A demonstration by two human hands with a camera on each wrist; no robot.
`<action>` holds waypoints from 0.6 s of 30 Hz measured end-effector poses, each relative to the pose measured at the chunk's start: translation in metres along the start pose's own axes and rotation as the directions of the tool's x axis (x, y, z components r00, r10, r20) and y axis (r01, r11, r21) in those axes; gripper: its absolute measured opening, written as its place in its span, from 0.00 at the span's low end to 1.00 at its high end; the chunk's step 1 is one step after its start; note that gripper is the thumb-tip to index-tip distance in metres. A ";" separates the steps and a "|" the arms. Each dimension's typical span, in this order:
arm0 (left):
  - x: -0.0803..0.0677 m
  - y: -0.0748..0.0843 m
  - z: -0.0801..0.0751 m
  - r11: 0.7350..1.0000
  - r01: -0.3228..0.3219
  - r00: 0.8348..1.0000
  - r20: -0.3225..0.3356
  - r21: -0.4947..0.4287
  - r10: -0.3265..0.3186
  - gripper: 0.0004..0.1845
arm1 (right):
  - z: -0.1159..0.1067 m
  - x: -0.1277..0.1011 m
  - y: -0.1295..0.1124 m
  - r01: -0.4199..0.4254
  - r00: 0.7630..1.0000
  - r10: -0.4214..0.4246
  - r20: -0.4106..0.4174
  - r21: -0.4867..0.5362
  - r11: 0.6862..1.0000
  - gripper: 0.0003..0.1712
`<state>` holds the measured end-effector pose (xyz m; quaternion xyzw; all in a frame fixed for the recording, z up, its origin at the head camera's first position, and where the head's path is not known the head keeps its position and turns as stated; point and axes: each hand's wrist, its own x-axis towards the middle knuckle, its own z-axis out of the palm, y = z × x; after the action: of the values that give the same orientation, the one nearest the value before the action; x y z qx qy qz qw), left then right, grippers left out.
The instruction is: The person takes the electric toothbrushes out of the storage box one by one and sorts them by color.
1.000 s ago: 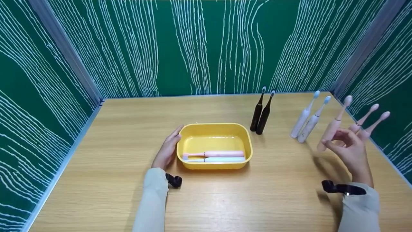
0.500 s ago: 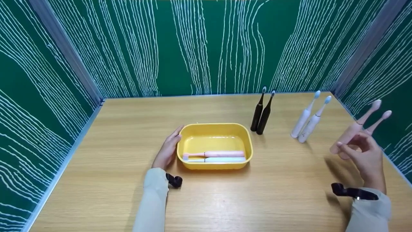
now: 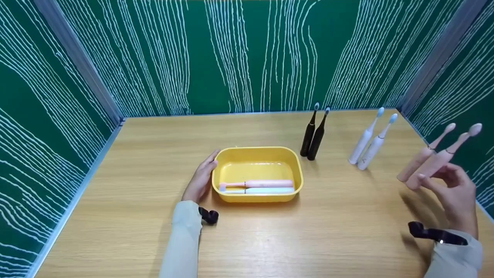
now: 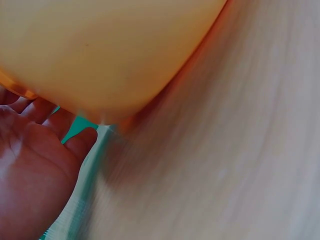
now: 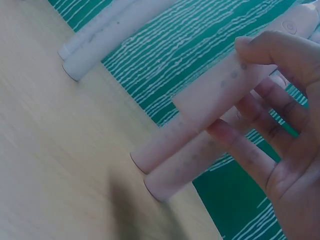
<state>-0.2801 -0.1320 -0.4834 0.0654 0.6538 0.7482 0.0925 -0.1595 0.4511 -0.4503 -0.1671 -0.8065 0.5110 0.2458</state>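
My right hand point(image 3: 435, 173) pinches a pink electric toothbrush point(image 3: 440, 159) between thumb and fingers at the table's far right, tilted with its head up. In the right wrist view that held brush point(image 5: 200, 97) hangs just above two more pink brushes point(image 5: 165, 145) standing beside the green wall, with my right hand point(image 5: 235, 85) round it. My left hand point(image 3: 200, 179) rests flat against the left wall of a yellow tray point(image 3: 256, 150). A pink brush point(image 3: 266, 183) and a white brush point(image 3: 266, 190) lie inside the tray. The left wrist view shows the tray's underside point(image 4: 110, 55) above my left palm point(image 4: 35, 165).
Two black toothbrushes point(image 3: 312, 137) stand upright behind the tray's right corner. Two white ones point(image 3: 368, 144) stand further right. Green patterned walls point(image 3: 247, 58) enclose the wooden table point(image 3: 270, 239) on three sides. Another pink brush point(image 3: 422, 156) stands close by the held one.
My right hand has carried the pink toothbrush rightward, from near the white brushes to beside the other pink ones at the wall. My left hand has stayed at the tray.
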 end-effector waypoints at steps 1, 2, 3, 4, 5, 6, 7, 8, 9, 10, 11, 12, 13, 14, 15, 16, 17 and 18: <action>0.000 0.000 0.000 1.000 0.002 1.000 -0.001 0.001 -0.002 0.27 | -0.002 0.000 0.001 -0.001 1.000 0.001 0.000 -0.007 1.000 0.34; 0.000 0.000 0.000 1.000 0.004 1.000 -0.003 0.002 -0.004 0.27 | -0.003 0.000 0.002 -0.006 1.000 0.006 -0.001 -0.013 1.000 0.34; 0.000 0.001 0.000 1.000 0.005 1.000 -0.003 0.003 -0.005 0.27 | -0.005 0.001 0.003 -0.012 1.000 0.012 -0.005 -0.016 1.000 0.34; -0.001 0.001 0.000 1.000 0.006 1.000 -0.004 0.005 -0.006 0.27 | -0.006 0.001 0.005 -0.015 1.000 0.015 -0.009 -0.021 1.000 0.34; -0.001 0.001 0.000 1.000 0.005 1.000 -0.004 0.007 -0.005 0.27 | -0.007 0.002 0.007 -0.018 1.000 0.018 -0.013 -0.022 1.000 0.34; -0.001 0.002 0.000 1.000 0.008 1.000 -0.008 0.008 -0.008 0.27 | -0.007 0.002 0.009 -0.022 1.000 0.021 -0.019 -0.027 0.999 0.34; -0.001 0.002 0.001 1.000 0.011 1.000 -0.012 0.009 -0.011 0.27 | -0.008 0.003 0.011 -0.033 0.999 0.032 -0.025 -0.034 0.999 0.34; -0.001 0.002 0.001 1.000 0.013 1.000 -0.016 0.010 -0.013 0.27 | -0.008 0.004 0.013 -0.045 0.999 0.044 -0.031 -0.036 0.998 0.34; -0.001 0.003 0.001 1.000 0.013 1.000 -0.019 0.012 -0.013 0.27 | -0.009 0.005 0.015 -0.055 0.998 0.054 -0.036 -0.036 0.998 0.35; -0.001 0.003 0.001 1.000 0.015 1.000 -0.022 0.015 -0.015 0.27 | -0.010 0.006 0.017 -0.064 0.997 0.063 -0.040 -0.035 0.997 0.35; -0.001 0.003 0.001 1.000 0.018 1.000 -0.025 0.019 -0.017 0.27 | -0.010 0.007 0.019 -0.072 0.997 0.071 -0.043 -0.034 0.997 0.35; -0.001 0.003 0.002 1.000 0.023 0.999 -0.030 0.020 -0.022 0.27 | -0.011 0.008 0.021 -0.080 0.996 0.078 -0.046 -0.037 0.996 0.35; -0.001 0.003 0.001 0.999 0.022 0.999 -0.029 0.024 -0.021 0.27 | -0.012 0.008 0.023 -0.089 0.995 0.087 -0.049 -0.035 0.995 0.35; -0.001 0.003 0.001 0.999 0.024 0.999 -0.030 0.025 -0.023 0.27 | -0.012 0.009 0.024 -0.093 0.995 0.091 -0.052 -0.037 0.995 0.35; -0.001 0.003 0.001 0.999 0.026 0.999 -0.030 0.026 -0.025 0.27 | -0.012 0.010 0.026 -0.092 0.995 0.090 -0.053 -0.041 0.995 0.35; -0.001 0.003 0.001 0.999 0.029 0.999 -0.032 0.025 -0.029 0.27 | -0.013 0.010 0.028 -0.092 0.994 0.090 -0.055 -0.047 0.995 0.34; -0.001 0.003 0.001 0.999 0.031 0.999 -0.031 0.025 -0.031 0.27 | -0.013 0.010 0.030 -0.092 0.994 0.089 -0.055 -0.055 0.994 0.34; 0.000 0.002 0.001 0.999 0.034 0.999 -0.031 0.024 -0.033 0.27 | -0.013 0.011 0.031 -0.093 0.994 0.089 -0.057 -0.059 0.994 0.34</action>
<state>-0.2798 -0.1316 -0.4808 0.0440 0.6653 0.7394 0.0941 -0.1603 0.4796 -0.4713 -0.2251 -0.8066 0.4917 0.2388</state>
